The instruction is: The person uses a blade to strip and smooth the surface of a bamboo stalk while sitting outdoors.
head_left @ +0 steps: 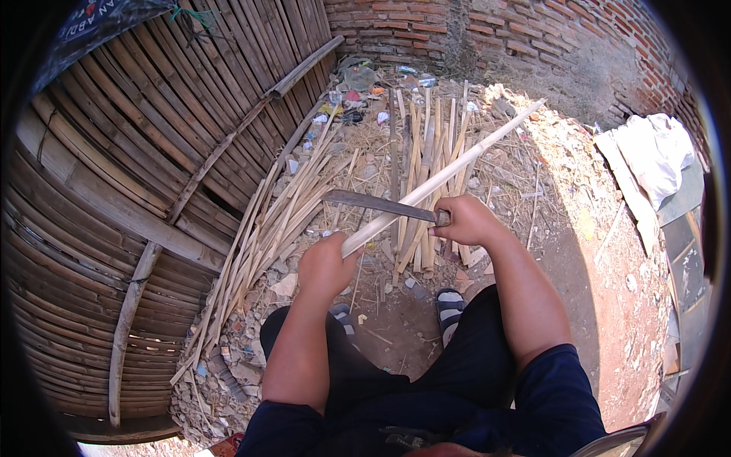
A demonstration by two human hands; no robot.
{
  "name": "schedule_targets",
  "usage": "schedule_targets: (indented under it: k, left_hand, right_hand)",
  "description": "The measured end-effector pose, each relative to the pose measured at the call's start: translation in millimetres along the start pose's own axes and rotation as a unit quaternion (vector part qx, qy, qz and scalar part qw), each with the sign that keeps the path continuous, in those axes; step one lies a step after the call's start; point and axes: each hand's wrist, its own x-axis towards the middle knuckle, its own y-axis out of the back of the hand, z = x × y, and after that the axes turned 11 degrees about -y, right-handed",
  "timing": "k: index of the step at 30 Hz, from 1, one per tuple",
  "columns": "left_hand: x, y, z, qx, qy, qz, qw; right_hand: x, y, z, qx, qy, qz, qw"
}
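Two hands engaged on one long pale bamboo pole [449, 171]. Pole: long axis running from about 7 o'clock near the body up toward 1 o'clock, far tip lying out over the rubble near the brick wall [487, 30], near end buried in the left hand [326, 265]. Left hand: closed in a full fist round the near end of the pole, fingers wrapped, no gap showing. Right hand [466, 219]: closed round the handle of a dark long-bladed knife [377, 204], at 3 o'clock from the left hand and just beside the pole. Knife: blade pointing toward 9 o'clock, lying across the pole and appearing to touch it between the two hands; exact bite of the edge not discernible. Beyond the hands, at 12 o'clock: heap of split bamboo strips [422, 152] on littered ground. At 9 o'clock: curved wall of bamboo slats [114, 175]. At 3 o'clock, well apart: white cloth [655, 152]. Below the hands: striped sandals [449, 306] on bare earth.
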Motion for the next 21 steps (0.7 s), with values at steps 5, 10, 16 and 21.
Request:
schedule_targets:
  k: [5,10,16,21]
  left_hand:
    - [-0.1,0.2,0.8,-0.007,-0.006,0.001,1.0]
    - [-0.2,0.7,1.8,-0.005,-0.004,-0.002,1.0]
    - [-0.4,-0.7,0.0,-0.004,-0.011,-0.002,1.0]
    - [0.5,1.7,3.7,-0.01,-0.004,-0.007,1.0]
  right_hand:
    - [-0.2,-0.4,0.8,-0.007,-0.005,-0.003,1.0]
    - [-0.2,-0.2,0.0,-0.008,-0.006,-0.008,1.0]
    - [0.5,-1.3,9.3,0.035,0.028,0.042,0.998]
    - [0.8,-2.2,13.7,0.024,0.024,0.049,0.998]
